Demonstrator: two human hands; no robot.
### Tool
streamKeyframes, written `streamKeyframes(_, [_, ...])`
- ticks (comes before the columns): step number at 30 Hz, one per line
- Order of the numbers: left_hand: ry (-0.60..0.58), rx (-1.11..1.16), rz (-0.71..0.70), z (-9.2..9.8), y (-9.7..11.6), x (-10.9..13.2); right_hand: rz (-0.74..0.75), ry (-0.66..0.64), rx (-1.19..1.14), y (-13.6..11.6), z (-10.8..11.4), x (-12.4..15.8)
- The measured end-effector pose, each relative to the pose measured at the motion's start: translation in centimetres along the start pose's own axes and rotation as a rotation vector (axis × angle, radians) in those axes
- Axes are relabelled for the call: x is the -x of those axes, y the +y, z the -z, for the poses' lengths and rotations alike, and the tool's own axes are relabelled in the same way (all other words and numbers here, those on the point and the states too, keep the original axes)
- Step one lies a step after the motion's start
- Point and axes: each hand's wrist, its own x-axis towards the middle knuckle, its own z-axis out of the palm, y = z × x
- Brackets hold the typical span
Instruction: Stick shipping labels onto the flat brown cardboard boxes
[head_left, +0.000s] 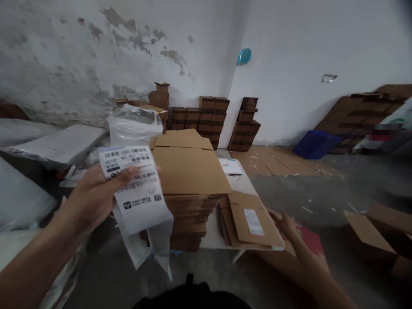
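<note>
My left hand (95, 195) is raised at the left and closed on a white shipping label sheet (133, 178) together with a grey plastic mailer bag (148, 234) that hangs below it. My right hand (285, 223) reaches low on the right, fingers spread, touching the edge of a flat cardboard box with a white label (254, 223). That box lies on a small white table (244, 182), beside a tall stack of flattened cardboard boxes (189, 189).
A clear plastic bag (133, 124) stands behind the stack. Folded brown boxes (212, 118) are piled at the wall corner. A blue bin (315, 143) and cardboard sheets lie at right. An open carton (376, 236) sits on the floor near right. White bundles (61, 143) lie left.
</note>
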Motion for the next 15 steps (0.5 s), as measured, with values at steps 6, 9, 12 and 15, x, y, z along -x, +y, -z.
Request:
streamKeyframes(6, [-0.355,-0.459,-0.213,-3.1,-0.4,1.5,0.478,-0.351,-0.317,-21.4,-4.7,2.6])
streamKeyframes(9, [-0.367,-0.543,-0.328,-4.1,-0.4,1.9,0.772,-0.675,-0.283,-30.0,-6.2,6.6])
streamKeyframes(12, [-0.354,-0.158,-0.089,-3.8,0.1,2.0,0.967,-0.488,-0.21,-32.1,-8.9,8.9])
streamKeyframes(15, [-0.188,0.259,0.153,-3.0,0.6,1.3,1.161,-0.47,-0.103,-31.3,-11.1,9.9])
